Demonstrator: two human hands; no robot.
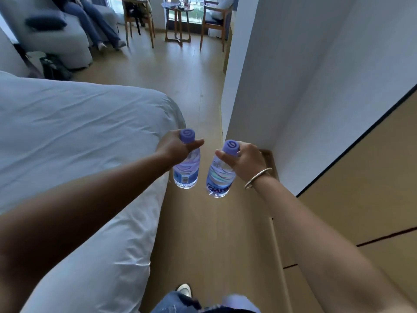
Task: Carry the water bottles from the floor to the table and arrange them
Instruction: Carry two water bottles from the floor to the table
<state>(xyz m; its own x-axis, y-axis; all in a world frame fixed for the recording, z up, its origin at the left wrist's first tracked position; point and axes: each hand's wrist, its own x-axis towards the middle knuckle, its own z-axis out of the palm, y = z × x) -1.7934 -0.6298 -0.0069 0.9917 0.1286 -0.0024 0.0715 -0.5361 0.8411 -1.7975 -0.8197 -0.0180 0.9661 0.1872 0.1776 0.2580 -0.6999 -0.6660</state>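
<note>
I hold two small clear water bottles with purple caps out in front of me, above the wooden floor. My left hand (pixel 178 146) grips the neck of the left bottle (pixel 186 170), which hangs upright beside the bed's corner. My right hand (pixel 246 160), with a metal bangle on the wrist, grips the neck of the right bottle (pixel 220 177), tilted slightly. The two bottles hang close together without touching. A small round wooden table (pixel 178 13) with a few items on it stands far ahead by the window.
A white bed (pixel 74 136) fills the left side. A white wall corner (pixel 248 86) and wooden panelling (pixel 361 188) bound the right, leaving a narrow floor corridor. Two wooden chairs (pixel 213 23) flank the table. A person's legs (pixel 99 23) rest by a grey sofa, bags beside it.
</note>
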